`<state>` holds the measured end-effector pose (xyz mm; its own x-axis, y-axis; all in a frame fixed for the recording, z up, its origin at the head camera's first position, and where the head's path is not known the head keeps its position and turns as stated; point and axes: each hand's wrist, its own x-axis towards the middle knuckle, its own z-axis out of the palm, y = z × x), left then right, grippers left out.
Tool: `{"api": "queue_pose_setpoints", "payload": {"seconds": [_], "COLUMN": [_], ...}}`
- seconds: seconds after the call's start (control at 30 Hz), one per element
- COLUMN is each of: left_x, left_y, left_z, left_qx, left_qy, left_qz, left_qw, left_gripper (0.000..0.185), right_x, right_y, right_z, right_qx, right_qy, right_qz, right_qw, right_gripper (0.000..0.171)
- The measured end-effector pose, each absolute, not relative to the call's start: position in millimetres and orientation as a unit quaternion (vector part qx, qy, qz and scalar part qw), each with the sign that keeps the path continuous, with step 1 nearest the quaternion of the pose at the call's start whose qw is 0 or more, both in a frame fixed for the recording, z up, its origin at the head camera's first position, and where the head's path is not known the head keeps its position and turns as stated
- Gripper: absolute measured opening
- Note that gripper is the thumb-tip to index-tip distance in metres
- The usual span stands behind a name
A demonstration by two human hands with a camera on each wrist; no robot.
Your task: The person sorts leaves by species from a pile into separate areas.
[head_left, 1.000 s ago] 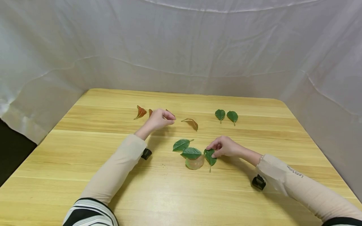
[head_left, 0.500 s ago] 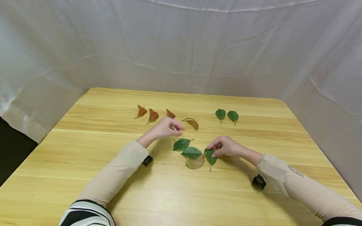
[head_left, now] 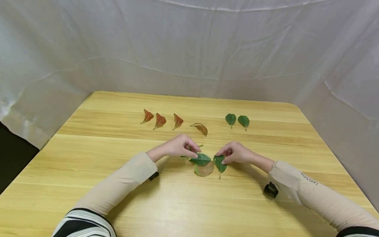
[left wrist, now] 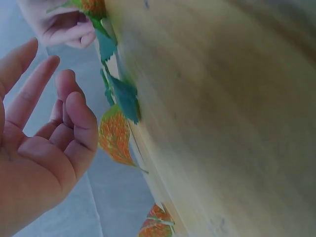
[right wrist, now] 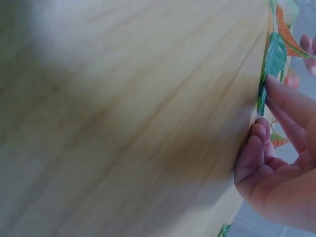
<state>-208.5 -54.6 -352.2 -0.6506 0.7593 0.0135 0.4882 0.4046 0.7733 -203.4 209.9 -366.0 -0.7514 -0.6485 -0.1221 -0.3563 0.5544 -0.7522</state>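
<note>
While our right hand (head_left: 237,152) is pinching a green saw-edged oval leaf (head_left: 219,165), our left hand (head_left: 181,145), its fingers parted and gripping nothing, is hovering nearest a second green saw-edged leaf (head_left: 202,160), which is lying lengthwise left-to-right by its thumb tip.

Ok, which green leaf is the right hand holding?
The near cluster's rightmost green leaf: the right hand holds it, and its stem points toward the person, unlike its neighbours'.
</note>
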Motion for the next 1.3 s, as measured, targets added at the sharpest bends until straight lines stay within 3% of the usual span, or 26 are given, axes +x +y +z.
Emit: {"api": "queue_pose_setpoints", "payload": {"seconds": [0.67, 1.3], "left_x": [-204.4, -206.3], "left_y": [-42.1, -29.5], "left_z": [-348.7, -350.6], "left_qx": [0.404, 0.448], "left_qy": [0.818, 0.814], "left_qz": [0.347, 0.268], "left_qw": [0.217, 0.255], "left_gripper": [0.020, 0.030], "right_x": [-203.6, -205.3], "right_y": [209.4, 209.6], "right_z": [-365.4, -361.5], "right_qx": [-0.288, -0.297], "right_qy": [0.859, 0.862], "right_qz": [-0.371, -0.353], "right_qw": [0.205, 0.212], "right_gripper": [0.028, 0.026]}}
